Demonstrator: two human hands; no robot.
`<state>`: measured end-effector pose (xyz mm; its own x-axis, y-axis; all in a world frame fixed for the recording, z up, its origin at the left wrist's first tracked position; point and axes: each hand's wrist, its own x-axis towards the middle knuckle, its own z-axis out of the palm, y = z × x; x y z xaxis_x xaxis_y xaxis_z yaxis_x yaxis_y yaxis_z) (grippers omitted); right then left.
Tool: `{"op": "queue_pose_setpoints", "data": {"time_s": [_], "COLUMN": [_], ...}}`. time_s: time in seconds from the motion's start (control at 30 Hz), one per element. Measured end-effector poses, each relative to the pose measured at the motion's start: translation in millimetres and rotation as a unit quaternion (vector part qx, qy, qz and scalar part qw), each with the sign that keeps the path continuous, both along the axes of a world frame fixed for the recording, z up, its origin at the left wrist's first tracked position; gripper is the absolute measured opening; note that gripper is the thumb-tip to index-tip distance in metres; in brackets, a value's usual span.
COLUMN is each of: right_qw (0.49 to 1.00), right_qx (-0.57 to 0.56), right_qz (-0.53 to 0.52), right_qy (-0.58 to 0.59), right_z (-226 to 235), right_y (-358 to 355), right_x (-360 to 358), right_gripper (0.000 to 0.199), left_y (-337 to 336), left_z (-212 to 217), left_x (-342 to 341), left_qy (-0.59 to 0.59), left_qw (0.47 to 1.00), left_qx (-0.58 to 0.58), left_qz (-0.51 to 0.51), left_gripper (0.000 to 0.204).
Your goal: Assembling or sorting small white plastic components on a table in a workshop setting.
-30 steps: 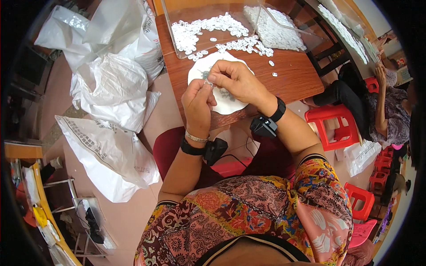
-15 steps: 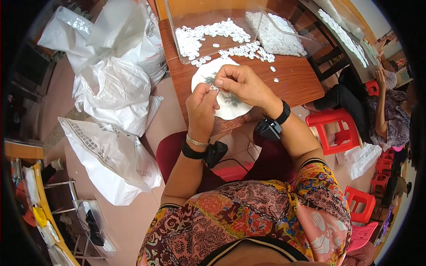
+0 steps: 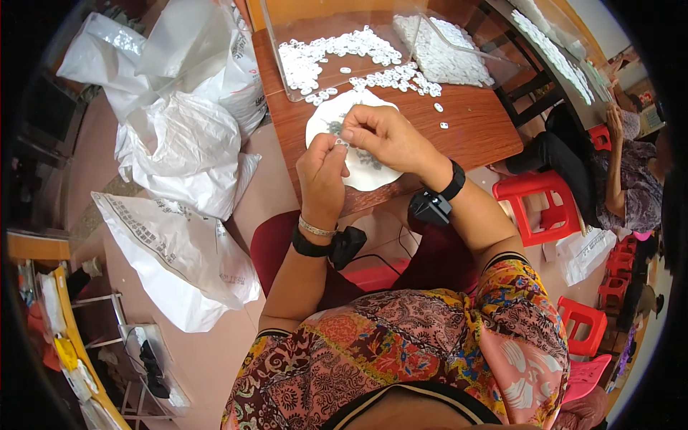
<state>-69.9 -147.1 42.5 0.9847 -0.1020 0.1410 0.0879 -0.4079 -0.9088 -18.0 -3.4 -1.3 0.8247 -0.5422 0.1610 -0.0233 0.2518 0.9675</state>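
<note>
My left hand (image 3: 322, 168) pinches a small white oval plastic piece with holes (image 3: 342, 144) between thumb and fingers. Beside it, my right hand (image 3: 387, 136) has its thumb and forefinger pressed together close to that piece; whatever they grip is too small to make out. Both hands are over a white scalloped plate (image 3: 320, 122), which bears a loose heap of tiny dark grey-green parts (image 3: 367, 160). Beyond the plate, many similar white pieces (image 3: 362, 44) lie spread on the brown wooden table (image 3: 473, 143).
A clear plastic panel (image 3: 344, 21) stands at the table's back. Farther right is a clear bag packed with white pieces (image 3: 448, 54). White sacks (image 3: 183, 143) crowd the floor on the left. Red stools (image 3: 537, 208) and a seated person (image 3: 634, 179) are on the right.
Both hands stay together over the plate with the white piece still pinched in the left. The view has shifted very slightly; little else differs.
</note>
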Motion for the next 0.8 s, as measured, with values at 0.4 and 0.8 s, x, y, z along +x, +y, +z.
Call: {"op": "queue_pose_setpoints", "data": {"time_s": [0.4, 0.8], "right_qw": [0.986, 0.898], "right_qx": [-0.149, -0.295], "right_qz": [-0.044, -0.282], "right_qy": [-0.059, 0.163], "right_z": [11.9, -34.9], "right_y": [-18.0, -197.5], "right_x": [-6.0, -41.0], "right_gripper": [0.014, 0.020], "left_y": [-2.6, -4.3], "left_z": [0.3, 2.0], "left_x": [-0.2, -0.1], "left_qy": [0.028, 0.080], "left_qw": [0.999, 0.994], "left_qx": [-0.025, -0.068], "left_qz": [-0.013, -0.036], "left_gripper": [0.014, 0.013]}}
